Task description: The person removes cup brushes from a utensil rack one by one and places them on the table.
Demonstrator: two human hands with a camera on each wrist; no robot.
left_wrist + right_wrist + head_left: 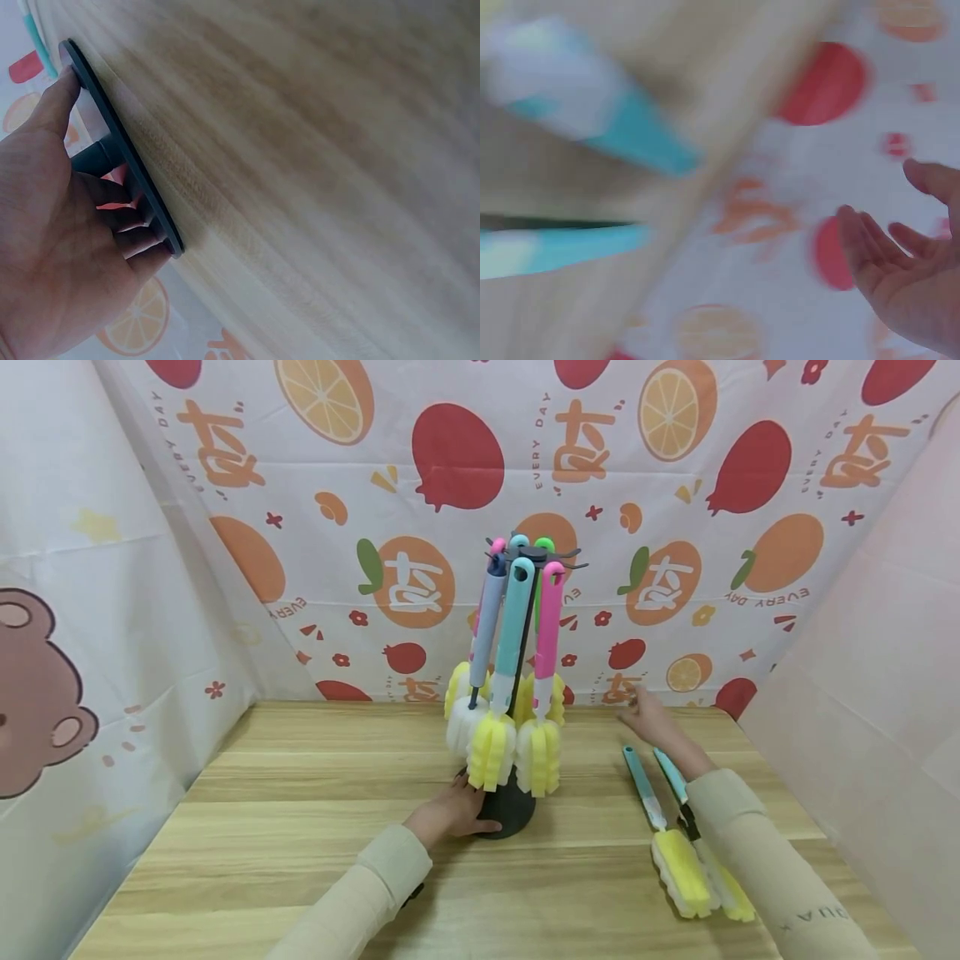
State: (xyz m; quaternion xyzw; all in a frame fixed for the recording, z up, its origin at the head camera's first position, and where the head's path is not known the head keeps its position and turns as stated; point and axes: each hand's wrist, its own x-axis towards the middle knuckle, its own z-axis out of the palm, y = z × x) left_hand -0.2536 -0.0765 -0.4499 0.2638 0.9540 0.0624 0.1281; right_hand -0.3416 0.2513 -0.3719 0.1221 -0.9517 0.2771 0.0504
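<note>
A black stand [517, 810] with a round base and hooks on top stands at mid-table. Sponge-headed bottle brushes hang from it: in front a teal-handled brush [516, 618], a pink one [549, 618] and a grey-blue one [487, 627]; others behind are partly covered. My left hand [453, 810] holds the base, thumb at its near rim and fingers spread over it, as the left wrist view shows. At the right, two teal-handled brushes lie on the table, one yellow and white [681, 872], the other [675, 777] partly behind my sleeve. Above their handle ends, my right hand [660, 724] holds nothing, fingers loosely bent.
The wooden table [300, 827] ends at a fruit-printed curtain [300, 527] along the back. Pale cloth hangs at the left side [135, 652] and the right side [877, 693]. The hooks [577, 560] stick out around the stand's top.
</note>
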